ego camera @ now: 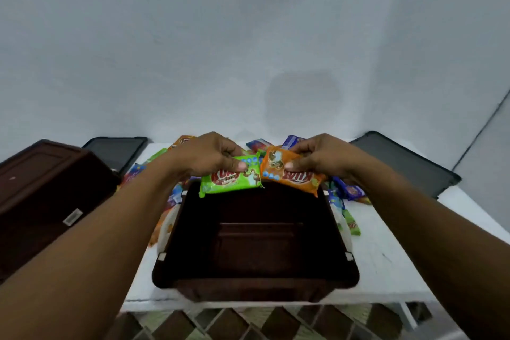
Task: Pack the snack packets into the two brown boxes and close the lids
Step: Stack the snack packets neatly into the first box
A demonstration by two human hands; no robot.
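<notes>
An open dark brown box (255,283) stands in front of me on a white table, and its inside looks bare. My left hand (212,154) pinches a green snack packet (230,181) over the box's far rim. My right hand (320,156) pinches an orange snack packet (292,174) beside it, the two packets nearly touching. A second brown box (47,190) sits at the left, upside down with a white label on its side. Several more packets (346,189) lie scattered behind and around the open box.
Two dark lids lean at the back, the left lid (117,150) behind the second box, the right lid (405,163) by the wall. The white table (386,262) ends near me over a checkered floor (248,324). A pale wall rises right behind the table.
</notes>
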